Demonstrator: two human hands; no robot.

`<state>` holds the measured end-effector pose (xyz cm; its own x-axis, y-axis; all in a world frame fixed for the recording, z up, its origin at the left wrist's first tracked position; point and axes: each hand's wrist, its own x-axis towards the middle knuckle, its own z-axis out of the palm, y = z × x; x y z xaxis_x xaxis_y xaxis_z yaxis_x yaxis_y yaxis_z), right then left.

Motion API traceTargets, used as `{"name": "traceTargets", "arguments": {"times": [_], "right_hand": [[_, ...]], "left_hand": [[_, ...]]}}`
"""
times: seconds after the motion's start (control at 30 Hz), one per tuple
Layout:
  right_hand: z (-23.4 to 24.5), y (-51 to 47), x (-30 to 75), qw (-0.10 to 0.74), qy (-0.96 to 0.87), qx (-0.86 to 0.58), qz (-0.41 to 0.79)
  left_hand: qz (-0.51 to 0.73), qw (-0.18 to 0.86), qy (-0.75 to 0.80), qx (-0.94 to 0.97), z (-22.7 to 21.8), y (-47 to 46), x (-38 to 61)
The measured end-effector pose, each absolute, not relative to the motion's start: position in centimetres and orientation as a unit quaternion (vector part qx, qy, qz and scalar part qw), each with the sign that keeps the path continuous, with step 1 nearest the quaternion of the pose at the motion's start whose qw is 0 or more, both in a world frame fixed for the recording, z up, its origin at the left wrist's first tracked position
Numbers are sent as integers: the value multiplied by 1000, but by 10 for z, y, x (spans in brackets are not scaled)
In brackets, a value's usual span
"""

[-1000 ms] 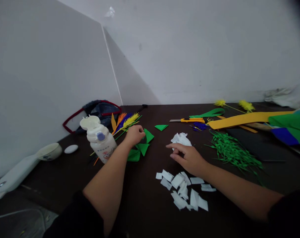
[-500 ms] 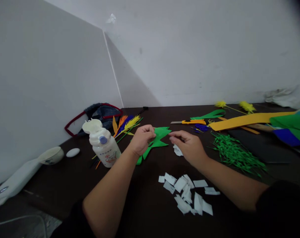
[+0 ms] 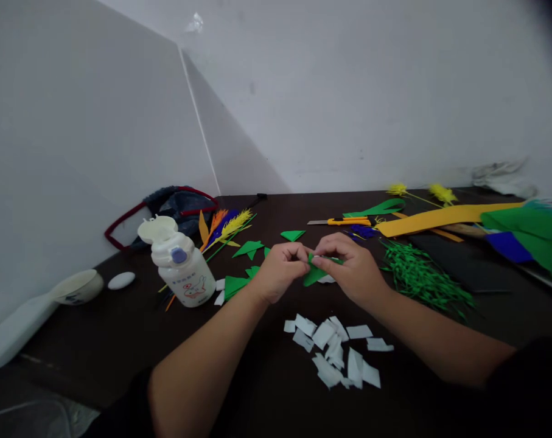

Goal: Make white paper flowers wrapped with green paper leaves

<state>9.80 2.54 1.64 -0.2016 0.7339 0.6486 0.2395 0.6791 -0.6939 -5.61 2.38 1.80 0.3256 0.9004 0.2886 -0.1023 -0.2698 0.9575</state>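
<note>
Both hands meet above the middle of the dark table. My left hand (image 3: 282, 269) and my right hand (image 3: 349, 261) pinch a green paper piece (image 3: 311, 275) between their fingertips; the fingers cover part of it. Beneath my right hand a bit of white paper peeks out. Several cut green pieces (image 3: 235, 286) lie to the left of and behind my left hand, one green triangle (image 3: 293, 235) farther back. In front of the hands spreads a loose heap of small white paper pieces (image 3: 333, 347).
At left stand a white bottle (image 3: 187, 274) with its lid up, a bowl (image 3: 79, 286) and a white oval object (image 3: 121, 280). Behind are paper flowers (image 3: 230, 228) and a yellow utility knife (image 3: 349, 221). Green shreds (image 3: 426, 280) and a yellow strip (image 3: 431, 218) lie at right.
My left hand has moved right, away from the green pieces on the table, and my right hand has come to meet it. Both now grip one green piece. The view has shifted slightly.
</note>
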Motion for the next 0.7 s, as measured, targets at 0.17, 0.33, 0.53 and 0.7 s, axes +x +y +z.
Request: {"name": "traceTargets", "arguments": {"times": [0.17,0.33,0.53,0.7], "right_hand": [[7,26,100,552,-715,-329,276],[2,25,103,566,-695,-319,306],[1,25,111,571,-694,-325,294],[0,24,114,568,-702,-330,274]], "left_hand": [[513,543,291,598,14,22,-51],[510,566,317,565,15,20,-45],[501,586,319,552,14,18,-42],[488,533,388,571,13,16,-40]]}}
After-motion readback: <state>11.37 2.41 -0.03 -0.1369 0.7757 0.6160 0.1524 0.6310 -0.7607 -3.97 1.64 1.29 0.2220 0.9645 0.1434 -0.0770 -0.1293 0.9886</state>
